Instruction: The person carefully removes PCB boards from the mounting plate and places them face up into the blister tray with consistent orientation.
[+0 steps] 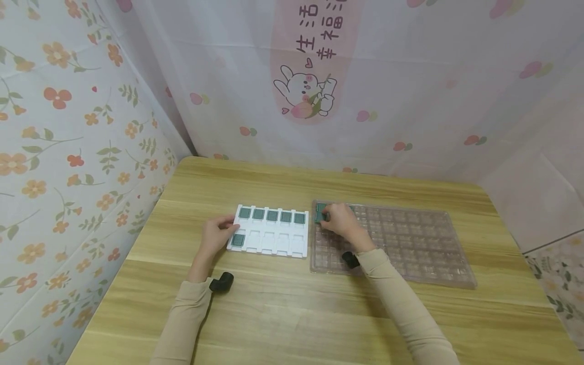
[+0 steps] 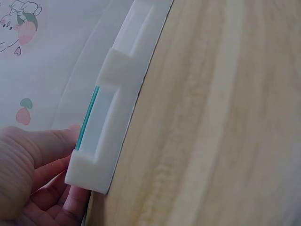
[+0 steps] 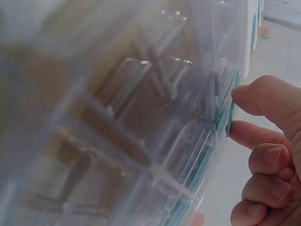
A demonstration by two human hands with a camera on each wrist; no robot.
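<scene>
My left hand holds the left edge of a white tray with two rows of slots. Several green square chips fill its back row, and another green chip sits in the front row's left slot. In the left wrist view, the thumb lies at the tray's corner beside a green edge. Over the back left corner of a clear plastic tray, my right hand pinches a thin green chip between thumb and index finger. More green shows in that tray's back row, partly hidden by the hand.
Both trays lie side by side on a wooden table, the clear one on the right. Black wrist devices are strapped at both sleeves. A printed curtain hangs behind the table, and a floral one on the left.
</scene>
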